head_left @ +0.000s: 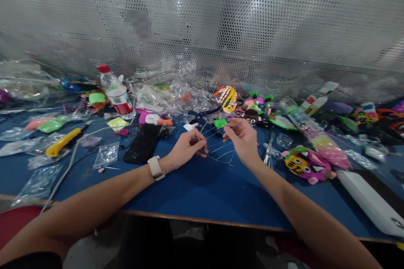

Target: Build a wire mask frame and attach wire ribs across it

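Thin metal wire (220, 160), bent into an open frame of several strands, hangs between my two hands over the table. My left hand (188, 148), with a pale watch strap at the wrist, pinches its left end between thumb and fingers. From the other side, my right hand (242, 138) has its thumb and forefinger closed on the upper right strands. Just behind the fingers lie a bright green packet (220, 123) and dark-handled pliers (202, 115), partly covered. A black phone (142, 143) rests left of my left hand.
A colourful clay animal figure (305, 164) and metal tools (269, 151) lie right of my right arm. A white device (369, 201) sits at the right edge. Leftward are a yellow utility knife (65, 142), a red-capped bottle (117, 94) and a cable. Perforated metal (202, 21) walls the back.
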`<state>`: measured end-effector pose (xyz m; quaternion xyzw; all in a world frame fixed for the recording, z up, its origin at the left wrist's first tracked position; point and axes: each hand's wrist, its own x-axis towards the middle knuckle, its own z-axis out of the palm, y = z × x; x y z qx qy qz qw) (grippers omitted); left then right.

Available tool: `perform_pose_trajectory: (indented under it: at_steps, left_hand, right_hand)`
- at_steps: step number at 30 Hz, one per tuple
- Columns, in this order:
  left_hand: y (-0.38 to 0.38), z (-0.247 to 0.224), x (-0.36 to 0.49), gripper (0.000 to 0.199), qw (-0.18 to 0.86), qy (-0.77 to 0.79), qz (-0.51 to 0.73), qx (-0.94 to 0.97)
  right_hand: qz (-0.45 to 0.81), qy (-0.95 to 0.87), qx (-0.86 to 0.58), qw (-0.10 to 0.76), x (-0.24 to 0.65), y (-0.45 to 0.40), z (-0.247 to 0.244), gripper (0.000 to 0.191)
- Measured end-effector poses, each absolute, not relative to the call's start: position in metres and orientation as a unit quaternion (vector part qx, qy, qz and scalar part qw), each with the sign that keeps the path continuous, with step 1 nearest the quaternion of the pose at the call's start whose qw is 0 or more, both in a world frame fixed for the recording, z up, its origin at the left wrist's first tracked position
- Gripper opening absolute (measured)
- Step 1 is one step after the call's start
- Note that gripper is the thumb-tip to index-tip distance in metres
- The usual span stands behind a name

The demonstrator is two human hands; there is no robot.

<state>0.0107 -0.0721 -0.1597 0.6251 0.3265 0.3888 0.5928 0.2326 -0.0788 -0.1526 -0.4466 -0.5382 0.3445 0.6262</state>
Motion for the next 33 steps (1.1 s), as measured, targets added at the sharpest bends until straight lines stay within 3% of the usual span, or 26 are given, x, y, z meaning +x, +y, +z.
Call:
perform_pose_trajectory:
  at_steps: [7,16,24,33]
  left_hand:
    - [-0.072,-0.159,0.009,0.035,0.626,0.308,0.366,0.616]
    - [-0.073,-0.155,0.006,0.041,0.7,0.282,0.26,0.603]
    - [-0.072,-0.158,0.01,0.041,0.681,0.319,0.322,0.575]
    - [-0.078,-0.142,0.007,0.024,0.456,0.353,0.332,0.746]
  right_hand:
    - [0.349,-0.531,-0.447,0.629,0.23,-0.08,-0.151,0.033]
    - [0.374,-0.579,-0.467,0.554,0.232,-0.086,-0.148,0.046]
    - [0.434,-0.581,-0.47,0.503,0.229,-0.091,-0.144,0.051]
    - [0.454,-0.621,-0.453,0.451,0.223,-0.1,-0.15,0.052]
